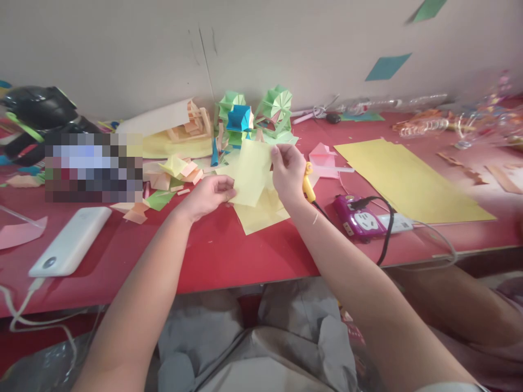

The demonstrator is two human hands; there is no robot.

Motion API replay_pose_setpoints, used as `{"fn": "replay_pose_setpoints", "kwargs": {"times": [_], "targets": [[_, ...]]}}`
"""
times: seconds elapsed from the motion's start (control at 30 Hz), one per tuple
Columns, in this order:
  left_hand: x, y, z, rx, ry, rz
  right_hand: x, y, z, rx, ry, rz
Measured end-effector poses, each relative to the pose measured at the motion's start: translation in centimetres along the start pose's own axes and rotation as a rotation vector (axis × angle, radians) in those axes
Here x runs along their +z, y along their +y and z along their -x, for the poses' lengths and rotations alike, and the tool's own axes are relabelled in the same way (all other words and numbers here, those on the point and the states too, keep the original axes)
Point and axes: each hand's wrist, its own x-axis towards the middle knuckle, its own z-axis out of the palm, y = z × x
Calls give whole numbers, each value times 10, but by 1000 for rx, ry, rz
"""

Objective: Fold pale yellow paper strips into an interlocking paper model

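Between my hands is a pale yellow sheet of paper (254, 173), raised above the red table. My left hand (212, 193) pinches its lower left edge between thumb and fingers. At its upper right corner, my right hand (288, 166) closes on it with the thumb and a bent finger. Beneath lies another yellow paper (261, 219), partly covered by the held one. A yellow tool handle (308, 188) with a dark cord rests just right of my right hand; its other end is hidden.
Folded green paper shapes (275, 106) and a blue one (239, 118) stand behind. Large yellow sheets (404, 182) and a purple power socket (362, 218) lie right. A white power bank (71, 242) and paper scraps (180, 166) are left. Another person's leg (461, 299) shows lower right.
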Motion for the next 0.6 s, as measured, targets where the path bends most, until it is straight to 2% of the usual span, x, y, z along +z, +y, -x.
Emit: {"fn": "replay_pose_setpoints", "kwargs": {"times": [0.1,0.27,0.43,0.6], "targets": [[-1,1,2,-54,-22,-14,0,0,1,-9,-14,5],[0,6,6,-98,-143,-25,2,-2,3,-27,-18,21],[2,9,6,-138,-120,-56,1,-1,3,-16,-29,11],[-1,8,7,-128,-155,-71,2,0,3,-21,-54,26]]}}
